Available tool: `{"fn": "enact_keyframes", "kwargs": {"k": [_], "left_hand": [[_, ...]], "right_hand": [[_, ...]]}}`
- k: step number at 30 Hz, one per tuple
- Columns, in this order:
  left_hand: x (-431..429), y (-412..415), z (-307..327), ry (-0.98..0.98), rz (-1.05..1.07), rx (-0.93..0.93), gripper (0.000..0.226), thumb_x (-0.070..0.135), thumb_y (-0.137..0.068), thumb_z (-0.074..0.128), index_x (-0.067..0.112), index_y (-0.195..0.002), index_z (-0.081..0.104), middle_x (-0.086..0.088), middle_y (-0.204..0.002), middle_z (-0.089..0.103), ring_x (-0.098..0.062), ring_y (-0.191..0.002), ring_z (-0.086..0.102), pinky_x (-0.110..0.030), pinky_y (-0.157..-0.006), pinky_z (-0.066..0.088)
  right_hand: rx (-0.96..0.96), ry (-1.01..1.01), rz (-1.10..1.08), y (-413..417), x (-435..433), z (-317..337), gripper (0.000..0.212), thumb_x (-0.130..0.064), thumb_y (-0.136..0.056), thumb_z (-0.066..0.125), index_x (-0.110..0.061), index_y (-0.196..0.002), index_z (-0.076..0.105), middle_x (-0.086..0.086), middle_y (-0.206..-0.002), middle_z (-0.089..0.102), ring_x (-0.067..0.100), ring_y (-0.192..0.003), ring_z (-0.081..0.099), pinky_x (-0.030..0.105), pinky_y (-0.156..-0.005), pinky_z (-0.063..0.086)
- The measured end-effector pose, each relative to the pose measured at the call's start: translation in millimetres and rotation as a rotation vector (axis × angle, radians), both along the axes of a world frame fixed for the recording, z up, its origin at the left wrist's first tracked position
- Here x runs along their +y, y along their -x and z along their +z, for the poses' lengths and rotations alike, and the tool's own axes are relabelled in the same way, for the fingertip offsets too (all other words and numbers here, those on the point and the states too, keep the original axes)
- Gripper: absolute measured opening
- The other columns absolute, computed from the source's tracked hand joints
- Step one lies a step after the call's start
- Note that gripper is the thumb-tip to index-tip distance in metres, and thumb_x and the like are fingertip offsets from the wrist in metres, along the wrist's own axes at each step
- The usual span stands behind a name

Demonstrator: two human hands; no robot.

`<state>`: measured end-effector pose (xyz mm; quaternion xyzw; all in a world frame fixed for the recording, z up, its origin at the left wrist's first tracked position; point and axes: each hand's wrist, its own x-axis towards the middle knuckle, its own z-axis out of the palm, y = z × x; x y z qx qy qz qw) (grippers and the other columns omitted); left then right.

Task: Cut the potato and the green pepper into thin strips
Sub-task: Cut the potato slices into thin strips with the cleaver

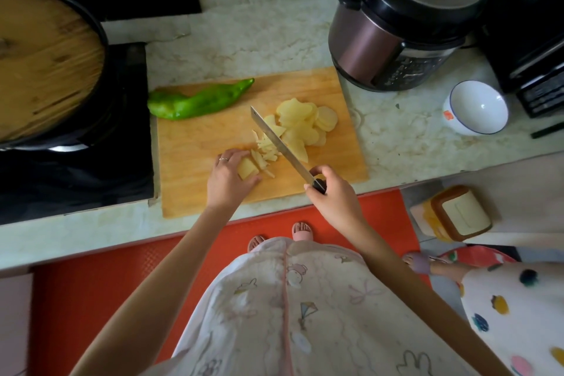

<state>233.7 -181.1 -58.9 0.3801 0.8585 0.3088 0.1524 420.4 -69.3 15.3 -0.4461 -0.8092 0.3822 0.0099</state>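
Nearest us, by the near edge of the cutting board (341, 162), our right hand (331, 194) is wrapped round the dark handle of the knife (276, 143). Our left hand (227, 180) sits just to its left, fingers curled over a small stack of potato slices (247, 168) to pin it to the wood.

We judge the step in hand to be the potato: stacked slices are being cut down into strips (the pepper's turn has not come). The blade's long axis runs on a diagonal, handle at the near right, tip pointing away and to the left. It lies between the strips and the uncut slices, and we cannot tell whether its edge touches the board.

Just beyond the stack lie the cut strips (265, 153), a loose scatter about the middle of the board. Farther off, toward the far right corner, is a heap of round slices (308, 120).

The next move, as we read it, calls for setting the blade beside the left fingertips, parallel to the last cut and only a narrow step from it, with those fingertips tucked away from the edge.

Farthest, at the far left corner, the green pepper (198, 102) lies whole. Its long axis runs roughly along the far edge, pointed tip toward the right, stem end overhanging the left edge.
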Motion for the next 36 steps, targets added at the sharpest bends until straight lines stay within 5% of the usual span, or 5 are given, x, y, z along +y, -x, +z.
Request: {"fn": "enact_keyframes", "kwargs": {"k": [18, 25, 31, 36], "left_hand": [[2.7, -11.4, 1.1, 0.007, 0.063, 0.057, 0.05, 0.015, -0.07, 0.081, 0.006, -0.116, 0.063, -0.01, -0.114, 0.065, -0.036, -0.108, 0.054, -0.045, -0.07, 0.054], [-4.2, -11.1, -0.2, -0.011, 0.099, 0.072, 0.066, 0.027, -0.071, 0.083, 0.008, -0.127, 0.055, -0.013, -0.135, 0.053, -0.037, -0.115, 0.053, -0.046, -0.083, 0.052], [-11.8, -12.5, -0.7, -0.055, 0.167, -0.023, 0.059, 0.031, -0.079, 0.077, 0.007, -0.128, 0.056, -0.01, -0.122, 0.061, -0.031, -0.111, 0.055, -0.043, -0.085, 0.051], [-11.0, -15.1, -1.7, -0.074, 0.184, -0.021, 0.055, 0.024, -0.077, 0.08, 0.005, -0.124, 0.059, -0.014, -0.119, 0.064, -0.034, -0.109, 0.057, -0.044, -0.083, 0.052]], "right_hand": [[-0.054, 0.009, 0.103, 9.9, -9.6, -2.8, 0.023, -0.027, -0.089, 0.061, -0.021, -0.11, 0.055, -0.006, -0.075, 0.064, 0.013, -0.065, 0.06, 0.021, -0.051, 0.04], [-0.045, 0.027, 0.114, 9.6, -9.9, -2.0, 0.022, -0.028, -0.09, 0.06, -0.019, -0.11, 0.054, -0.009, -0.073, 0.061, 0.013, -0.066, 0.06, 0.021, -0.052, 0.041], [-0.025, 0.094, 0.171, 12.0, -13.7, 1.3, 0.034, -0.029, -0.095, 0.053, -0.016, -0.127, 0.053, 0.008, -0.102, 0.068, 0.024, -0.092, 0.064, 0.039, -0.08, 0.051], [-0.058, 0.059, 0.178, 19.4, -16.9, -2.0, 0.039, -0.031, -0.095, 0.053, -0.014, -0.13, 0.051, 0.006, -0.1, 0.068, 0.022, -0.09, 0.064, 0.032, -0.073, 0.05]]}}
